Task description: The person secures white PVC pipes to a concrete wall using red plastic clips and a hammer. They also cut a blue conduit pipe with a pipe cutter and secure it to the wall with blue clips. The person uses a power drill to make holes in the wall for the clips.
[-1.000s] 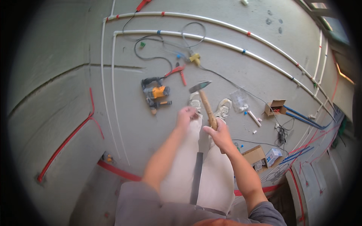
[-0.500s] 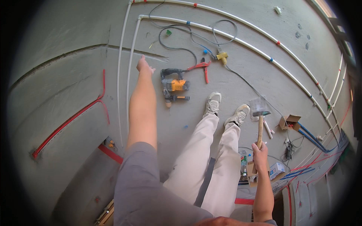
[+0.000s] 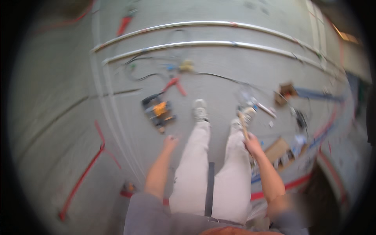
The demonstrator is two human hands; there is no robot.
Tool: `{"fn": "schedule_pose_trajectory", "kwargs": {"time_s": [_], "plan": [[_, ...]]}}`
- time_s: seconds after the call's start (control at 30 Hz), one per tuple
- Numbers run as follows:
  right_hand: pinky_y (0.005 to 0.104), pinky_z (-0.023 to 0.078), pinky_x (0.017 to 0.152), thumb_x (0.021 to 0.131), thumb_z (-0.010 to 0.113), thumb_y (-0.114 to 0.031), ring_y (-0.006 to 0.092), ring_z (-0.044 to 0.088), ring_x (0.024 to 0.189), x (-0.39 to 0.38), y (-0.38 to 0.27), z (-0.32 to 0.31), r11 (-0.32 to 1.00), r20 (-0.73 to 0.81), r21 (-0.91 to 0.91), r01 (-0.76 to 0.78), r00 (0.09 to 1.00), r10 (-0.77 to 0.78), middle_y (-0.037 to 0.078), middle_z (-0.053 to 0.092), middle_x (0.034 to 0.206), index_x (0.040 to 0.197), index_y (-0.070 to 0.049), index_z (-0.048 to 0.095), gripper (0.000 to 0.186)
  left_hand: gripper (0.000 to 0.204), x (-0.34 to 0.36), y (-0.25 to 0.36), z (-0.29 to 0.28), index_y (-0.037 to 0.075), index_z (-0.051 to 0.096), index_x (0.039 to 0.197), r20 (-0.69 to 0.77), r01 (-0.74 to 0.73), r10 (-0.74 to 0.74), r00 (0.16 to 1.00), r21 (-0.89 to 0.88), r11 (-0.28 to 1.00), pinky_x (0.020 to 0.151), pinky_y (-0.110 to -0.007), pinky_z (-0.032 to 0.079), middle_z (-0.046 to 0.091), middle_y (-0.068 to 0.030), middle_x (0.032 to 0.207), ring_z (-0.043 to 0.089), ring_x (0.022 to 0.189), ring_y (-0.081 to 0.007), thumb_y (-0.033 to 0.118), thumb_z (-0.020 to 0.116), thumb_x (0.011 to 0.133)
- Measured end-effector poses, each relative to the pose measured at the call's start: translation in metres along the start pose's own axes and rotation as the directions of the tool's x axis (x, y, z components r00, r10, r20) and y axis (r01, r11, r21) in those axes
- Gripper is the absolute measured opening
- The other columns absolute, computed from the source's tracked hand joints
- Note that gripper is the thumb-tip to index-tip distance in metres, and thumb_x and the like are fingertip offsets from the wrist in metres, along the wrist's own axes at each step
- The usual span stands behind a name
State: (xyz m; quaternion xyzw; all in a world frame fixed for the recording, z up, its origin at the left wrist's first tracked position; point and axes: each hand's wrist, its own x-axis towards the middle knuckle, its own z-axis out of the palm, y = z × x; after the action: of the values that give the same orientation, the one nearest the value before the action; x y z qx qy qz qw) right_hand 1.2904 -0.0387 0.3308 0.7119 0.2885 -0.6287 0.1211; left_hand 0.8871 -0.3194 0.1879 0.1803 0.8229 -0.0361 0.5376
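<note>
My right hand (image 3: pixel 253 144) is closed round the wooden handle of a hammer (image 3: pixel 244 124), held upright in front of my right leg and shoe. Its head is smeared by motion and overlaps the right shoe. My left hand (image 3: pixel 171 141) hangs low, left of my left shin, its fingers too blurred to read. Nearest to it lies an orange and black power drill (image 3: pixel 158 109) on the grey floor, apart from the hand. Just beyond the drill are red-handled pipe cutters (image 3: pixel 174 85).
White pipes (image 3: pixel 188 44) run along the far floor and down the left. A yellow plug connector (image 3: pixel 186 65) sits on a dark cable. At right are a small cardboard box (image 3: pixel 286 93), a larger cardboard box (image 3: pixel 275 150) and blue pipes (image 3: pixel 318 94). Red conduit (image 3: pixel 84 178) lines the left.
My left hand has dropped from its outstretched position beyond the drill to beside my left shin. The view has turned, and the hammer has moved left and back toward my leg.
</note>
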Motion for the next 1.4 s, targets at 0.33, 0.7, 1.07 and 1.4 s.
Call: {"fn": "schedule_pose_trajectory", "kwargs": {"time_s": [0.33, 0.7, 1.07, 1.4], "plan": [[0.0522, 0.032, 0.124, 0.098, 0.065, -0.024, 0.0502, 0.035, 0.150, 0.153, 0.057, 0.059, 0.977, -0.053, -0.139, 0.162, 0.984, -0.171, 0.040, 0.029, 0.162, 0.167, -0.003, 0.015, 0.088, 0.028, -0.067, 0.076, 0.002, 0.000, 0.065, 0.120, 0.165, 0.038, 0.004, 0.986, -0.250, 0.967, 0.071, -0.029, 0.055, 0.070, -0.0066, 0.097, 0.067, 0.082, -0.0152, 0.019, 0.067, 0.099], [0.0486, 0.055, 0.089, 0.091, 0.058, -0.015, 0.0386, 0.072, 0.100, 0.057, 0.280, -0.150, 0.945, -0.248, 0.244, 0.218, 0.956, -0.157, 0.018, 0.076, 0.103, 0.103, -0.012, 0.076, 0.022, 0.024, -0.155, 0.248, 0.027, -0.003, 0.065, 0.104, 0.076, -0.026, 0.016, 0.997, 0.129, 0.991, 0.055, -0.030, 0.049, 0.065, -0.0082, 0.077, 0.059, 0.059, -0.0171, -0.004, 0.053, 0.083], [0.0496, 0.045, 0.068, 0.076, 0.054, 0.010, 0.0430, 0.061, 0.082, -0.117, 0.509, -0.300, 0.801, -0.786, 0.533, 0.271, 0.510, 0.350, 0.019, 0.060, 0.081, 0.089, -0.004, 0.052, 0.019, 0.032, -0.251, 0.516, 0.137, -0.007, 0.066, 0.097, 0.368, -0.450, 0.324, 0.871, 0.334, 0.828, 0.053, -0.032, 0.046, 0.062, -0.0114, 0.068, 0.057, 0.055, -0.0196, -0.009, 0.046, 0.073], [0.0493, 0.056, 0.079, 0.098, 0.058, -0.012, 0.0423, 0.071, 0.090, -0.249, 0.507, -0.197, 0.506, -0.322, 0.857, -0.095, 0.666, 0.672, 0.024, 0.073, 0.097, 0.106, 0.000, 0.067, 0.016, 0.020, -0.292, 0.671, 0.166, -0.005, 0.065, 0.101, 0.417, -0.446, 0.265, 0.869, 0.430, 0.785, 0.046, -0.035, 0.050, 0.067, -0.0153, 0.071, 0.063, 0.053, -0.0225, -0.004, 0.054, 0.084]]}}
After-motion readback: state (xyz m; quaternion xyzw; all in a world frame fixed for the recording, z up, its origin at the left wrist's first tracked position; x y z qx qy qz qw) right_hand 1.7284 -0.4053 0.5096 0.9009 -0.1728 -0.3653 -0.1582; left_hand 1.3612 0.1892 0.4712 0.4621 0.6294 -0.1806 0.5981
